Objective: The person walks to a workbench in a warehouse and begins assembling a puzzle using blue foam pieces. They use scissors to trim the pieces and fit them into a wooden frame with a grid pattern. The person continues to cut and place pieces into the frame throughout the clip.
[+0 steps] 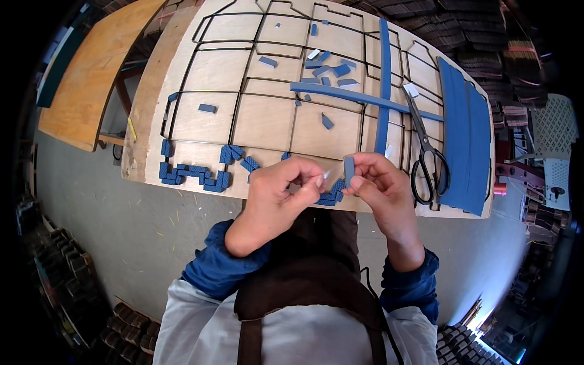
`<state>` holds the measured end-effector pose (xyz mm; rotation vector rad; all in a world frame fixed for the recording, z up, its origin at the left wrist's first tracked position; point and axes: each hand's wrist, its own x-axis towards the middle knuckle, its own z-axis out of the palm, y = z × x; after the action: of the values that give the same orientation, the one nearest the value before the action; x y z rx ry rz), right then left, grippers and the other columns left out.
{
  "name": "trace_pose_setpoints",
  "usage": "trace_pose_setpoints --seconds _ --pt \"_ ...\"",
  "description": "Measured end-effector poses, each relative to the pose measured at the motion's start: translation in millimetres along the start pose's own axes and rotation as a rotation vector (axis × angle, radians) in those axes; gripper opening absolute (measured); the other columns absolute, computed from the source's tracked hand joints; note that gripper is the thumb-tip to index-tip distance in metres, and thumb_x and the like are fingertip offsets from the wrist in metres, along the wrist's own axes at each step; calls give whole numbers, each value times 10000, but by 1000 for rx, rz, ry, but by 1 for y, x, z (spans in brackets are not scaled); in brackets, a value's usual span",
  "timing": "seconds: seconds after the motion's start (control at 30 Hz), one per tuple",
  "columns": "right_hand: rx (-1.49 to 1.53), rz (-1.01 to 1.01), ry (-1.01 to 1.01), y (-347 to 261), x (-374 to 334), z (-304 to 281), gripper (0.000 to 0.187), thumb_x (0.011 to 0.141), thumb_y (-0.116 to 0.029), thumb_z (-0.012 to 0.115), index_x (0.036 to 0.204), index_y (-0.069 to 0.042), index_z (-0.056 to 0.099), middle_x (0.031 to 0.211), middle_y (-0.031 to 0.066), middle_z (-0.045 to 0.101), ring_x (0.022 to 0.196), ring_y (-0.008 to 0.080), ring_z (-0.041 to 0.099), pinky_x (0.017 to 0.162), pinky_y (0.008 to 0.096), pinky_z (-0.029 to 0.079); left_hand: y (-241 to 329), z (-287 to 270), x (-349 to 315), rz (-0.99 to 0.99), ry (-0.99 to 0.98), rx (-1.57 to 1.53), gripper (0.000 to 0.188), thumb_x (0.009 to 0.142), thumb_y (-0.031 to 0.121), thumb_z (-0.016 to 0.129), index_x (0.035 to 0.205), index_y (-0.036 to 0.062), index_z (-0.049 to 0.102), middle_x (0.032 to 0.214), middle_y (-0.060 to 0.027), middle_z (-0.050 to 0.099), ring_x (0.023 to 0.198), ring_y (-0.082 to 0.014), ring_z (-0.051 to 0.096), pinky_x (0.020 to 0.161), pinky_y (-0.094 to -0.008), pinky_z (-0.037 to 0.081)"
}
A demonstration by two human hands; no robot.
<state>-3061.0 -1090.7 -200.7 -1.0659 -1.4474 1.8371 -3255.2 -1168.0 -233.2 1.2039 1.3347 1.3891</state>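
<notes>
plywood die board (pixel 267 121), one pair of scissors (pixel 427 159), left hand (pixel 281 190) pinching white strip (pixel 326 175), right hand (pixel 380 182) gripping one blue piece (pixel 349 168)

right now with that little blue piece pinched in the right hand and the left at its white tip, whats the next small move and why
Probably peel the white backing strip fully off: the left hand pinches its tip while the right hand holds the small blue piece upright, and the blue pieces already set along the plywood board's near edge show no white.

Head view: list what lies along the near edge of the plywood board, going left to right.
Row of blue foam pieces → left hand → small blue foam piece held by the right hand → black-handled scissors → wide blue foam strips.
</notes>
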Motion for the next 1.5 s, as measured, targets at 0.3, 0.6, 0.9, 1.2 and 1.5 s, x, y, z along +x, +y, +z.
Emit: trace_pose_setpoints --seconds 0.3,0.6,0.9,1.2,1.5 --pt "-608 20 25 -12 15 32 205 883 -54 727 1069 -4 657 876 96 695 721 156 651 660 287 515 -7 -113 -20 209 735 164 121 1020 49 612 1107 -31 640 951 -109 725 813 -137 684 785 -259 556" --pt "-842 -212 -22 2 31 48 207 839 -39 742 1026 -24 654 879 106 675 780 281 684 687 378 542 -33 -109 -26 194 750 204 120 1024 39 606 1108 -36 647 962 -110 726 816 -127 677 780 -250 549" --pt "-836 -223 -46 5 36 50 202 847 -57 741 1025 -28 650 879 107 664 770 287 676 677 384 538 -33 -113 -28 219 748 198 127 1010 33 631 1104 -53 637 966 -126 723 827 -144 694 784 -267 579" --pt "-847 -214 -52 3 39 50 209 842 -53 743 1025 -24 645 869 107 657 765 285 674 674 381 538 -34 -113 -26 225 743 197 125 1010 26 630 1105 -55 639 972 -133 727 824 -143 696 783 -264 580" --pt "-881 -218 -69 0 40 51 196 856 -65 742 1025 -26 650 893 108 674 783 284 690 682 378 544 -34 -113 -25 225 756 209 125 1010 27 629 1105 -54 641 975 -133 728 814 -140 695 780 -263 580"
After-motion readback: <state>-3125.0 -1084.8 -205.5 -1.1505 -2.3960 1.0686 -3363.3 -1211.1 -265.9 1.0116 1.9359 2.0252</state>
